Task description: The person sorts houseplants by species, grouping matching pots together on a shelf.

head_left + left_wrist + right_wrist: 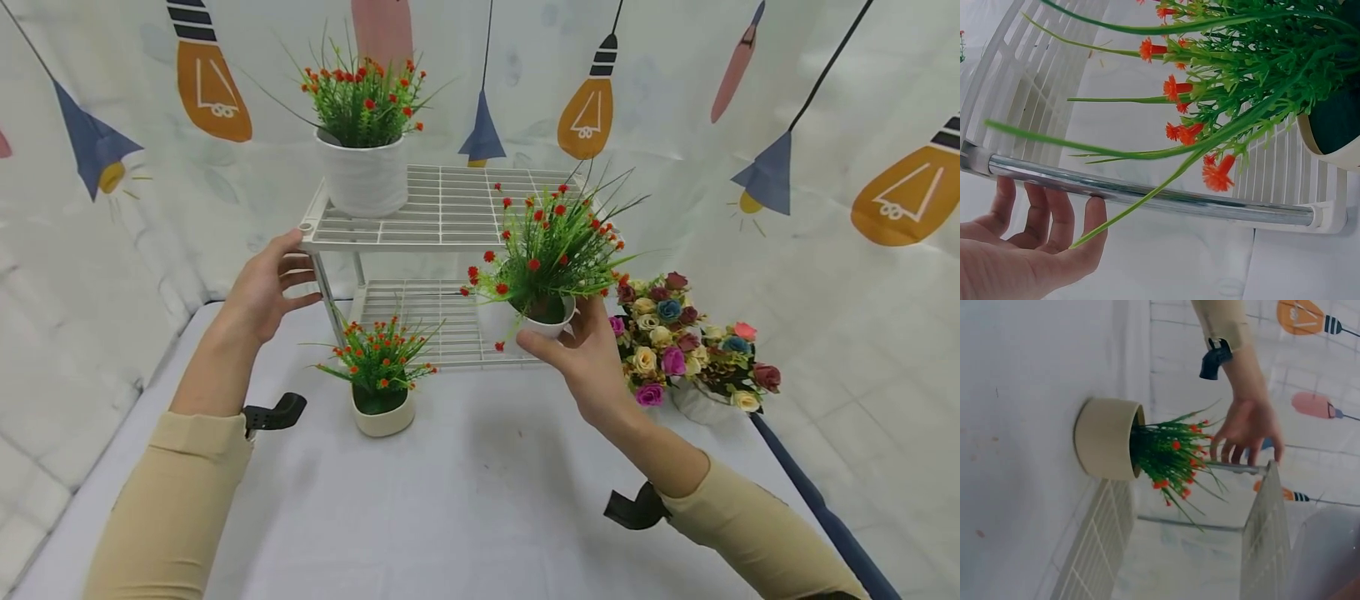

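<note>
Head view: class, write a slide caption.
Right hand holds a potted red-flowered plant at a white wire rack, left hand at its post.

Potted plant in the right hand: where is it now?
In the head view, the potted plant is just right of centre, held in the right hand, partly covering the white rack and left of the roses.

Behind the left grip (pixel 266 287), the person I'm watching wears a plain beige sleeve (pixel 168 508), lightly creased, its cuff ending short of the wrist. A black, curved mount (pixel 277 412) on a dark strap juts inward there. Behind the right grip (pixel 581 354), a matching beige sleeve (pixel 757 525) meets another black, hooked mount (pixel 637 507).
</note>
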`<act>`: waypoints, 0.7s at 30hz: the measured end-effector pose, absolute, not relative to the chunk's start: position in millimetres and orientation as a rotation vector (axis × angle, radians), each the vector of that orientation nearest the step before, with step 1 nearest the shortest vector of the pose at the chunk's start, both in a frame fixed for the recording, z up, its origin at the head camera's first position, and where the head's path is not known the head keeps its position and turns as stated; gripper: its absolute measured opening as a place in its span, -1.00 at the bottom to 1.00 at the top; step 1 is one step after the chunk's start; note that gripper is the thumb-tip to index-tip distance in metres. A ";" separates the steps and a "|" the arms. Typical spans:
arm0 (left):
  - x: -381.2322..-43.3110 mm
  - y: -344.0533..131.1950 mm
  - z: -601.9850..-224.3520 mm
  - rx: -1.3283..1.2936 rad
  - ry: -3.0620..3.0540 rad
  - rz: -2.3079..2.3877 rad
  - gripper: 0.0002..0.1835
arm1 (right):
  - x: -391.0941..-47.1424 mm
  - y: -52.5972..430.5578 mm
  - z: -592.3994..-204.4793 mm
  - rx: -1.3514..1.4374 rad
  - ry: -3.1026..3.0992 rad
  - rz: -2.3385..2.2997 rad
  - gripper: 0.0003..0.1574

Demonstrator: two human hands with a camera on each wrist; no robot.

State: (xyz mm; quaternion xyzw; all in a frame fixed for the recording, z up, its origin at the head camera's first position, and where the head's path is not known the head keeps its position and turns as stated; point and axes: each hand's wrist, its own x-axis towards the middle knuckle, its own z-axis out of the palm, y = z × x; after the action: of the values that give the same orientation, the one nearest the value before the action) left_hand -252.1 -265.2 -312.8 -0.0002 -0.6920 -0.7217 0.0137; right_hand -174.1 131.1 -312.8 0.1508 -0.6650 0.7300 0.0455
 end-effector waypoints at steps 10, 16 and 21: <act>-251.6 -265.9 -313.3 0.003 -2.128 -2.276 -0.55 | -191.2 124.6 -279.2 0.544 -2.017 2.151 0.03; -250.4 -265.9 -313.1 0.002 -2.140 -2.262 -0.56 | -212.6 117.9 -261.1 0.530 -2.008 2.132 0.03; -250.7 -266.0 -312.6 0.001 -2.146 -2.256 -0.55 | -235.7 109.7 -248.2 0.501 -1.983 2.169 0.03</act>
State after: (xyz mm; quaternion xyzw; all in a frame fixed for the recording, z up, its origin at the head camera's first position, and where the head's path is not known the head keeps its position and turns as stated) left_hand -250.7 -266.0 -312.6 0.0003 -0.6893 -0.7244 0.0139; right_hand -235.7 109.7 -248.2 0.1675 -0.6630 0.7253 0.0802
